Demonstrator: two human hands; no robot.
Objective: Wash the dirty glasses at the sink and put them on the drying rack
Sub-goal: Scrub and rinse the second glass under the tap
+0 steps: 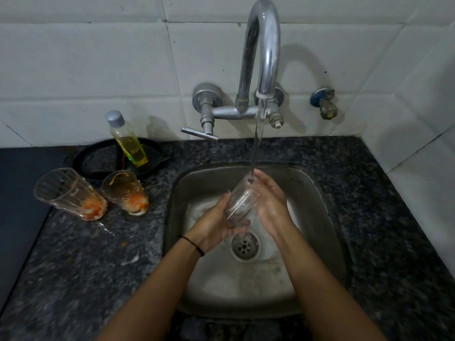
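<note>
I see the clear glass point(238, 205) tilted over the sink point(317, 193), under the tap stream | left hand point(216, 225) fingers wrapped round its base | right hand point(269, 200) flat-open against its side | two dirty glasses point(71, 194) (orange residue) near counter's left edge.

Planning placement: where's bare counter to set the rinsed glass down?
Free: counter right of the sink, up to the tiled wall; front-left counter below the two dirty glasses. Crowded: back-left, with glasses, soap bottle, black pan.
</note>
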